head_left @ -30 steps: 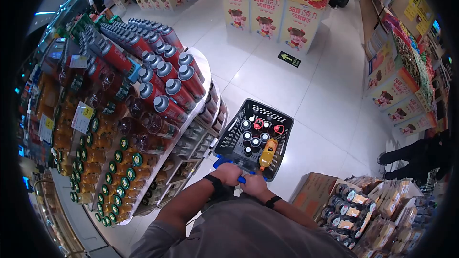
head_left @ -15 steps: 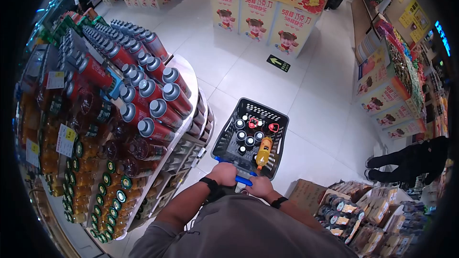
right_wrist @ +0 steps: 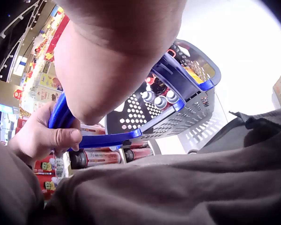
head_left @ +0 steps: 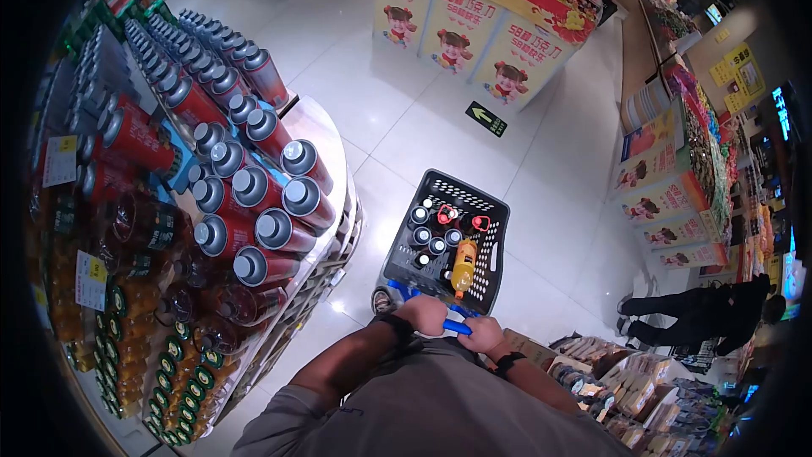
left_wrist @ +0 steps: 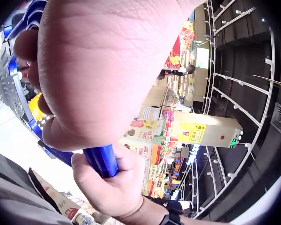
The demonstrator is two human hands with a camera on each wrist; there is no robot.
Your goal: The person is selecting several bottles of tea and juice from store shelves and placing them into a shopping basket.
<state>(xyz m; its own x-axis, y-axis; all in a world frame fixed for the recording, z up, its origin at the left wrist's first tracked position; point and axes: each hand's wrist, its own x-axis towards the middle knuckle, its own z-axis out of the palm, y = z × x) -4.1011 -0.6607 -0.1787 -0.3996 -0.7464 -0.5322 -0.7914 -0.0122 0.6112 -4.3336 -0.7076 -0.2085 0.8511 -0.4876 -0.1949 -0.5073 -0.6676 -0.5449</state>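
Note:
A dark grey shopping cart basket (head_left: 447, 237) stands in front of me, with a blue push handle (head_left: 458, 327) at its near side. My left hand (head_left: 423, 316) grips the left part of the handle, and my right hand (head_left: 481, 335) grips it close by on the right. In the left wrist view the right hand's thumb (left_wrist: 84, 176) wraps the blue bar. Inside the basket are several dark bottles with pale caps (head_left: 436, 245), two red-topped items (head_left: 480, 222) and an orange drink bottle (head_left: 463, 267) lying against the near right corner.
Left of the cart stands a rounded shelf stacked with red spray-type cans (head_left: 279, 228) and amber bottles (head_left: 182, 364). Candy bins (head_left: 474, 34) stand ahead across the tiled floor. At right are a person in dark clothes (head_left: 702, 313) and packaged goods (head_left: 630, 381).
The can shelf has shifted left and grown larger in view as I move forward. The packaged goods have slid lower, and a shoe now shows beside the cart. Both hands stay on the handle.

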